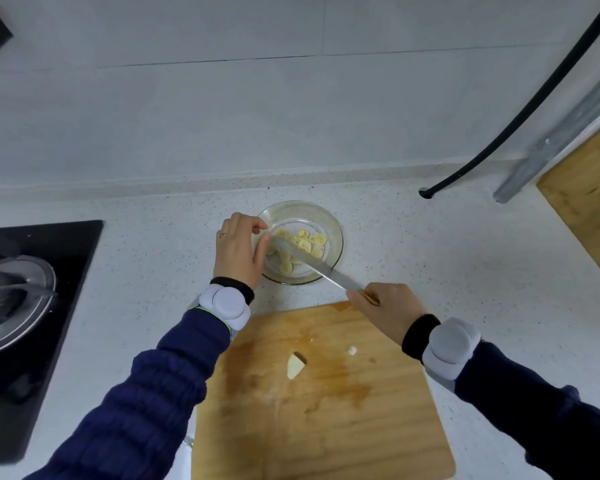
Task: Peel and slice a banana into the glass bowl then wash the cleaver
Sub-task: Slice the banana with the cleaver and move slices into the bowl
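Observation:
The glass bowl [330, 216] stands on the counter behind the wooden cutting board [326, 417] and holds several banana slices [303, 241]. My right hand [388, 311] grips the cleaver's handle, and the cleaver blade [314, 266] reaches slanted over the bowl, its tip near the left rim. My left hand [238, 251] is at the bowl's left rim, thumb against the blade's tip end, fingers bent above it. A wedge-shaped banana end piece [295, 366] and a small banana scrap [352, 350] lie on the board.
A black stove top [66, 271] with a lidded pot [11, 299] is at the left. A black hose [520, 116] runs down the wall to the counter at the back right. Another wooden board [589, 209] leans at the far right.

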Available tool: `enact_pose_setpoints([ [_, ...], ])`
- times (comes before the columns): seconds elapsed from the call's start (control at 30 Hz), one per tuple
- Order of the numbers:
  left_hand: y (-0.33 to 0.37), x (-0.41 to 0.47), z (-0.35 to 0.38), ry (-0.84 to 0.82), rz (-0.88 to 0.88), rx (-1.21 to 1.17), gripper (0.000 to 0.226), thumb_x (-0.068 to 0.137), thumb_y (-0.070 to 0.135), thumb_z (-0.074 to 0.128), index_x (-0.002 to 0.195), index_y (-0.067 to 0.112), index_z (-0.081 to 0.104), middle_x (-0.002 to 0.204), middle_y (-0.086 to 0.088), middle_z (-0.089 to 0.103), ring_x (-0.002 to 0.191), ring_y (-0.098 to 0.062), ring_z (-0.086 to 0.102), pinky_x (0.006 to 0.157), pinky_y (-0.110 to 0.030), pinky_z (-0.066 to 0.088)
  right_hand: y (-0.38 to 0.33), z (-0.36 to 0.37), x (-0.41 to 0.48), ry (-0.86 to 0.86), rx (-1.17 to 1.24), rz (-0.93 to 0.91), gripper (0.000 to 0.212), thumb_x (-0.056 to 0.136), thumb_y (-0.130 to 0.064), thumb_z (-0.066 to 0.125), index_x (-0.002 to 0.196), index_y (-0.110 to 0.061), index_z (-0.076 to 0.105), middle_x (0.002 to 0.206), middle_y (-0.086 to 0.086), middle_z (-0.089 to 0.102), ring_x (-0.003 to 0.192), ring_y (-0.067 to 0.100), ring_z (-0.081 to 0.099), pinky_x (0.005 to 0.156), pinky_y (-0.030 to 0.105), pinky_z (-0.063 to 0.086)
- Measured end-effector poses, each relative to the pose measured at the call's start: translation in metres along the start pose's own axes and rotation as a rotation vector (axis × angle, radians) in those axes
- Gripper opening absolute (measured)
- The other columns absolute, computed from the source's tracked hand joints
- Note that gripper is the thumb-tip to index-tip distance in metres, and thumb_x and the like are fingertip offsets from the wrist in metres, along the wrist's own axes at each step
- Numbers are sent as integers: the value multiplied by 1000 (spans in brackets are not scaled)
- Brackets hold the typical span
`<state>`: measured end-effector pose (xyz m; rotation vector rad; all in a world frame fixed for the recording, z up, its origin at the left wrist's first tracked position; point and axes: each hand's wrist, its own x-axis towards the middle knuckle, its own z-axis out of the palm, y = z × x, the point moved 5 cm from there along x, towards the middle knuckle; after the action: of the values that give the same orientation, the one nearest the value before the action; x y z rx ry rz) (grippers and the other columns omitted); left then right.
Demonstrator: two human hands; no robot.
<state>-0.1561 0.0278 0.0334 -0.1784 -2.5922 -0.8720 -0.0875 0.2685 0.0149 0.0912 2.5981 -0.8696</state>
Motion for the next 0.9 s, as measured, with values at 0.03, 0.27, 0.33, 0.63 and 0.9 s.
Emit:
enact_pose_setpoints([
  [0.03, 3, -8, -4, 26, 7, 0, 16, 90, 20, 46, 96, 8, 57, 88, -6, 52, 79, -14, 41, 79, -22, 29, -1, 0, -4, -16, 40, 15, 45, 94, -48, 45, 68, -12, 42, 64, 5, 42, 57, 18, 36, 54, 24, 32],
  [0.27, 19, -77, -3, -39, 22, -33, 18, 90, 24, 45, 85, 13, 57, 83, 0, 56, 75, -10, 43, 68, -20, 37, -5, 15, -49, -144, 581, 185, 47, 97, -47, 42, 71, -9, 51, 55, 3, 43, 41, 13, 34, 40, 20, 32],
  [0.33, 23, -106, -1, -74, 18, -56, 22, 89, 29, 45, 84, 13, 59, 82, 1, 57, 75, -9, 47, 66, -18, 39, -5, 21, -65, -202, 547, 150, 47, 97, -50, 39, 71, -11, 50, 54, 1, 44, 42, 13, 36, 42, 22, 34],
  [0.63, 31, -197, 9, -151, -93, -97, 3, 84, 25, 65, 85, 22, 65, 91, 13, 64, 80, -1, 57, 68, -15, 47, 0, 42, -111, -289, 423, 84, 50, 95, -55, 38, 74, -12, 54, 55, -2, 47, 42, 10, 40, 44, 20, 37],
  [0.9, 39, -207, 12, -78, -75, -71, 13, 76, 3, 74, 82, 13, 67, 91, 6, 67, 87, -4, 55, 76, -11, 41, 6, 54, -123, -303, 375, 82, 60, 94, -57, 38, 99, -2, 63, 69, 5, 53, 51, 14, 43, 46, 22, 38],
])
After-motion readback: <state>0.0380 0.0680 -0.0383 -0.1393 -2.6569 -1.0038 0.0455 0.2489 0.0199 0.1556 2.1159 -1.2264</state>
